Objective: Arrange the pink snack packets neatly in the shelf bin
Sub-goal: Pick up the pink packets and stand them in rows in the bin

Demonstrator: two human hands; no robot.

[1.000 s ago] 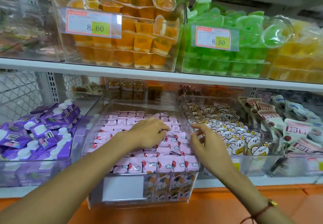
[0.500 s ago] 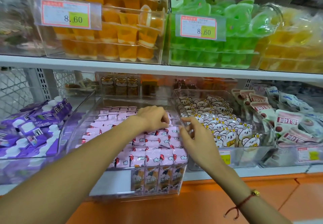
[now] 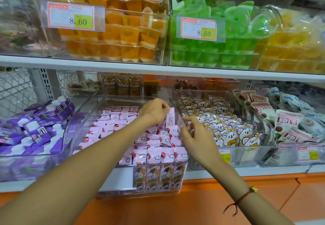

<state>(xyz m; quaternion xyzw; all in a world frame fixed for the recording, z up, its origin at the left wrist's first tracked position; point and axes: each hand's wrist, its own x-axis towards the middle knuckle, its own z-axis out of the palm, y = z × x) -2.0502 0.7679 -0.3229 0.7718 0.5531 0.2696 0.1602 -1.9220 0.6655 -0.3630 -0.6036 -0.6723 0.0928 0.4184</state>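
Note:
A clear shelf bin on the lower shelf holds several rows of pink snack packets. My left hand is over the bin's back right part and grips one pink packet, lifted upright with its printed back showing. My right hand hovers at the bin's right edge over the packets, its fingers loosely spread and holding nothing. My left forearm hides part of the packet rows.
Purple drink pouches fill the bin to the left, koala-print packets the bin to the right, white and red packets further right. Orange jelly cups and green ones stand on the upper shelf overhead.
My left hand has closed on a pink packet and raised it upright at the back right of the bin. My right hand stayed by the bin's right edge. The camera shifted slightly.

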